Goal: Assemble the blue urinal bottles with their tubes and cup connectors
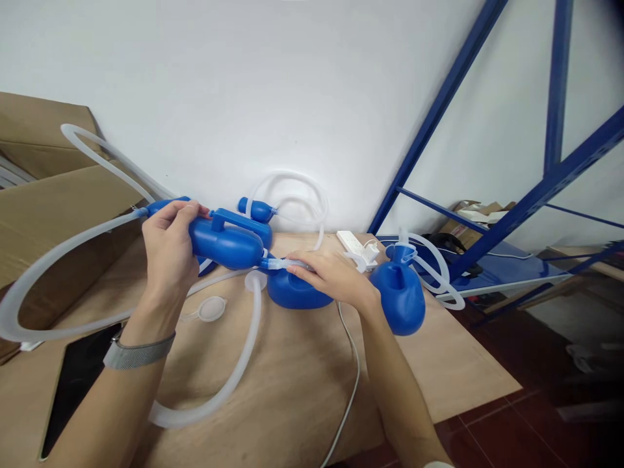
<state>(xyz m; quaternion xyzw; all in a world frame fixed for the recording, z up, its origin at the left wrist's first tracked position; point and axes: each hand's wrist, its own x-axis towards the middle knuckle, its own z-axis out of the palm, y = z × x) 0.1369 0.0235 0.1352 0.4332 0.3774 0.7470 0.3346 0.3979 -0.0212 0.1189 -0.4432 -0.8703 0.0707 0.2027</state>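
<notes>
My left hand (170,237) is closed round the left end of a blue plastic bottle (229,244), holding it sideways above the table. A blue nozzle points right from that bottle, with a translucent hose (279,264) at its tip. My right hand (334,273) pinches this hose between thumb and fingers. Under that hand a larger blue jug (297,296) rests on the table, partly hidden. In front of the bottle, another translucent hose (251,338) curves down from a pale flange. A round translucent cap (212,309) lies nearby.
Another blue jug (397,296) with a coiled hose stands at the right, near a white power strip (358,247). At the back is a small blue bottle (257,209). A black tablet (82,377) and cardboard boxes (63,221) are left; a blue metal rack (439,117) rises right.
</notes>
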